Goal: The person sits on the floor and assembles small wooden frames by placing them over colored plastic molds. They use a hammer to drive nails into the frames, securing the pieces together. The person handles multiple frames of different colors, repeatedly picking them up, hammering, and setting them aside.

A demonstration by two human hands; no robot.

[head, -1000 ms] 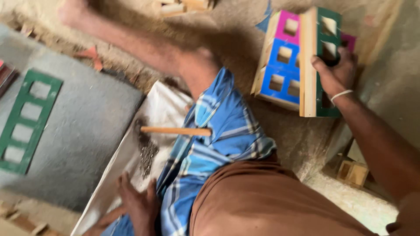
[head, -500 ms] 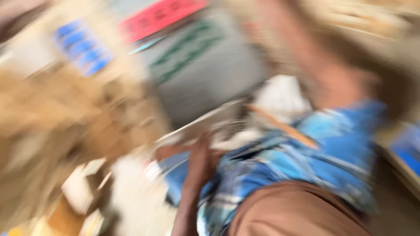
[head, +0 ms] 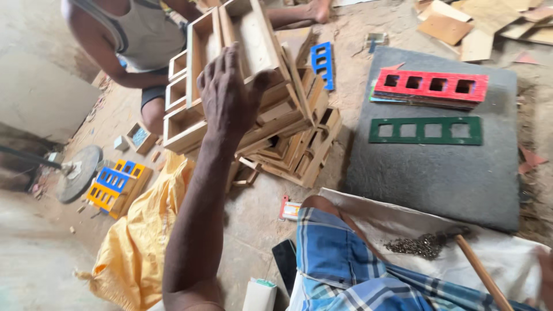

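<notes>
Nearest us, our checked cloth [head: 340, 265] covers the knee, nails [head: 420, 246] and a stick [head: 481, 273] beside it. Our right hand [head: 546, 276] barely shows at the edge; we cannot tell its grip. Farther out, our left hand [head: 227, 95] clasps a wooden frame [head: 250, 40] atop the stack [head: 288, 132]. Beyond sits another person [head: 138, 34].

Left hand [head: 229, 95] grips a wooden frame [head: 242, 43] atop the stack [head: 288, 138].
</notes>
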